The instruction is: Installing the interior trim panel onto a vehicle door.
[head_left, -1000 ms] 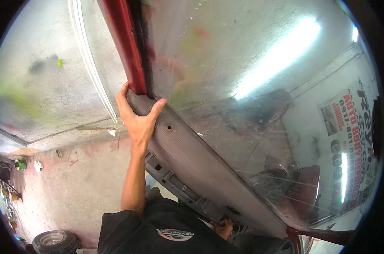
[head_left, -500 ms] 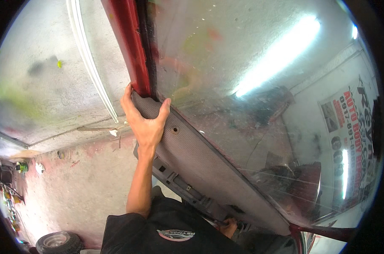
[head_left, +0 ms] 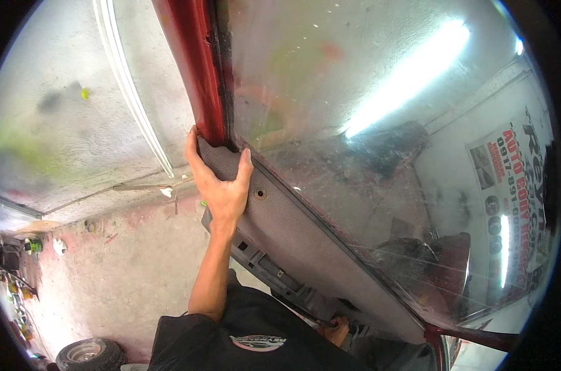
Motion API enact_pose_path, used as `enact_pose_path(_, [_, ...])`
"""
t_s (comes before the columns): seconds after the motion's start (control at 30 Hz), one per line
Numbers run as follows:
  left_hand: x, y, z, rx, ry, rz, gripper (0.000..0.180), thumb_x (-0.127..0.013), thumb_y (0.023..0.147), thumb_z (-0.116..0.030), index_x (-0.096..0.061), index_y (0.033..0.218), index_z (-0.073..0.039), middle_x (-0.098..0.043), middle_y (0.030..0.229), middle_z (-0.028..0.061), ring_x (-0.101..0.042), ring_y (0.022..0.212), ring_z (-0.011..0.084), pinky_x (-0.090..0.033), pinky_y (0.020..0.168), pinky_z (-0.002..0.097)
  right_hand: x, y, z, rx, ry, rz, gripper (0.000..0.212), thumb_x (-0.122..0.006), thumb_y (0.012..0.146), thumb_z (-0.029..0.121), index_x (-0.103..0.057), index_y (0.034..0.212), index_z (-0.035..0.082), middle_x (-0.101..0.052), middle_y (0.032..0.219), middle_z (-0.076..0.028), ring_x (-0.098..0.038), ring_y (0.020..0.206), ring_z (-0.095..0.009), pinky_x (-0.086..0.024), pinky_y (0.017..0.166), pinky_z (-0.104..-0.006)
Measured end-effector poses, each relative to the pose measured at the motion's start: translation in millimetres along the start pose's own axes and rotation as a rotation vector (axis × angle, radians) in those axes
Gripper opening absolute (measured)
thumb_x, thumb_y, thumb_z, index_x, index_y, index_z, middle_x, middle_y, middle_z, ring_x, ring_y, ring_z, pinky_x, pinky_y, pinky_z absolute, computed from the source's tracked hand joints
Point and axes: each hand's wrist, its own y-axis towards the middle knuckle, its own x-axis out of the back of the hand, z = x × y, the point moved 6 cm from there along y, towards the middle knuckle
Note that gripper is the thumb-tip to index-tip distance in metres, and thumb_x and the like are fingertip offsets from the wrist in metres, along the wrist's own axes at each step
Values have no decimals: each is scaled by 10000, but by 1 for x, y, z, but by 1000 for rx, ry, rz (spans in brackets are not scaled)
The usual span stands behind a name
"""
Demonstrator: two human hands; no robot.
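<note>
A grey textured car door panel (head_left: 305, 226) lies slantwise along the base of the door's window glass (head_left: 330, 179). My left hand (head_left: 222, 188) grips its upper end, the thumb on the face by a small round hole and the fingers round the far edge. The red door frame (head_left: 191, 62) rises just beyond those fingertips. Lower down, my right hand (head_left: 336, 331) is closed at the panel's dark lower part (head_left: 293, 287), beside a black recess. My shirt and the panel partly hide it, and what its fingers hold cannot be made out.
A wheel with a tire (head_left: 89, 353) lies on the concrete floor (head_left: 126, 272) at lower left. Cans and small containers (head_left: 21, 290) line the left edge. A white strip (head_left: 129, 86) runs down the wall. Beyond the glass hang a bright tube light (head_left: 407, 77) and a banner (head_left: 509, 198).
The panel's upper end, the red frame and my left hand sit slightly farther right and lower in the picture. Both hands keep their holds.
</note>
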Motion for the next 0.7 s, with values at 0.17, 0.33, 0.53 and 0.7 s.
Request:
enact_pose_path(0.17, [6,-10,15,-45,-144,-26,700,-669,777,-100,-332,1372,48,-398,1379,207,-383,1298,320,-271,1094,413,-9,-6,-13,171,130,-62,502,-930,409,129,-500,647,26,-531,651,-122,-543,644,-293,-433,640,-415])
enact_pose_path(0.33, [8,-18,14,-72,-108,-76,361,-588,823,-67,-557,1176,4,-397,1381,191,-377,1292,321,-271,1086,437,-23,-12,-32,386,85,-49,581,-933,467,154,-483,817,37,-448,632,-91,-528,691,-311,-422,633,-442])
enact_pose_path(0.53, [15,-23,5,-238,70,-72,233,-503,903,-131,-710,868,-31,-557,1202,116,-412,1242,289,-307,1048,453,-22,-19,4,-700,948,289,641,-937,458,185,-455,866,69,-455,755,-82,-509,700,-299,-399,648,-428])
enact_pose_path(0.7, [12,-7,-12,-485,132,72,277,-487,896,-213,-698,830,-45,-637,937,72,-483,1126,306,-280,1043,469,-36,-27,-34,271,60,-20,669,-945,428,195,-474,881,50,-467,778,-86,-514,701,-287,-406,594,-418])
